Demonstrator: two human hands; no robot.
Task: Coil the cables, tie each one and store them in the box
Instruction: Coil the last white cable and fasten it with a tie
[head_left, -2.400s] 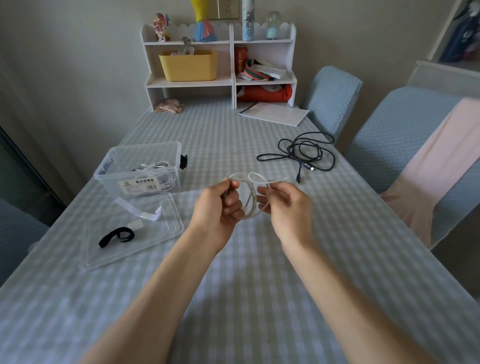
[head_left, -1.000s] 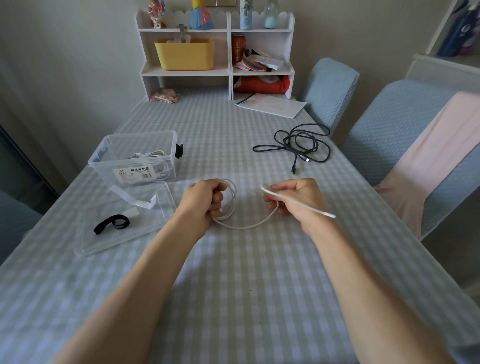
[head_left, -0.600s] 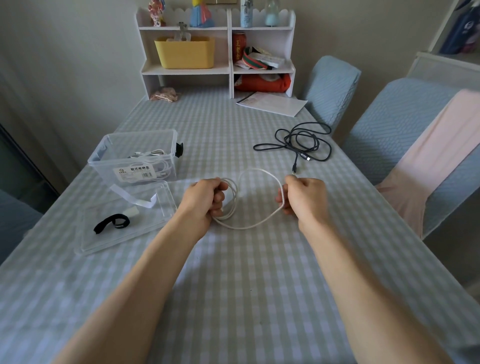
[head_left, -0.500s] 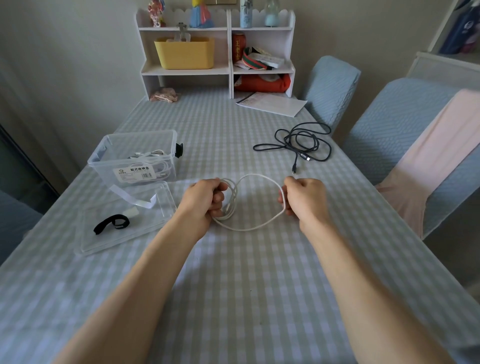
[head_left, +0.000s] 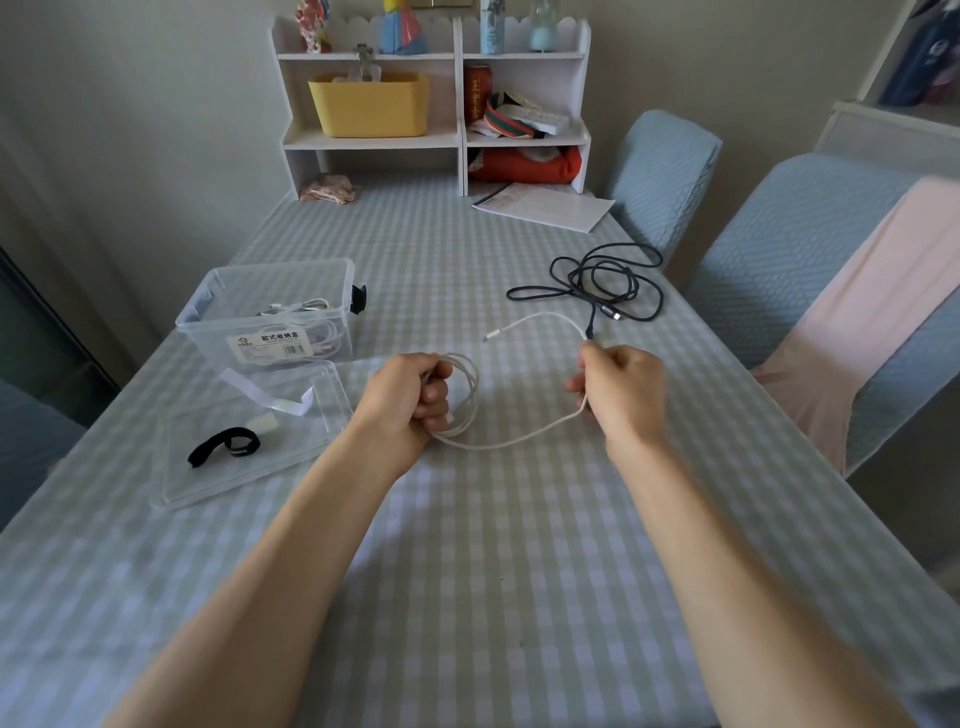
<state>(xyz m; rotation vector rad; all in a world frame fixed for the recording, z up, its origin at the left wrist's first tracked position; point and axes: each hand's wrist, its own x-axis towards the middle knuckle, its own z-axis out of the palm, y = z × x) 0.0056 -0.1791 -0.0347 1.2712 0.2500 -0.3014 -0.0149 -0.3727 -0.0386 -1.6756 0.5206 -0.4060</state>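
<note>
A white cable (head_left: 511, 441) runs between both hands above the checked table. My left hand (head_left: 408, 397) is closed around its coiled loops. My right hand (head_left: 621, 395) grips the loose stretch, and the cable's free end arcs up over it toward the left, ending in a plug (head_left: 491, 336). A tangled black cable (head_left: 605, 283) lies on the table beyond my right hand. The clear plastic box (head_left: 270, 312) stands at the left with white cables inside. Its lid (head_left: 249, 441) lies in front of it, carrying a black strap (head_left: 223, 447) and a white tie (head_left: 265, 400).
A white shelf unit (head_left: 431, 98) with a yellow bin stands at the table's far end. Papers (head_left: 543, 205) lie near it. Two blue-covered chairs (head_left: 665, 171) stand along the right side, one draped with pink cloth (head_left: 857, 322).
My right hand has moved right and turned, swinging the cable's free end from pointing right to arcing up and over toward the left. My left hand keeps hold of the coil.
</note>
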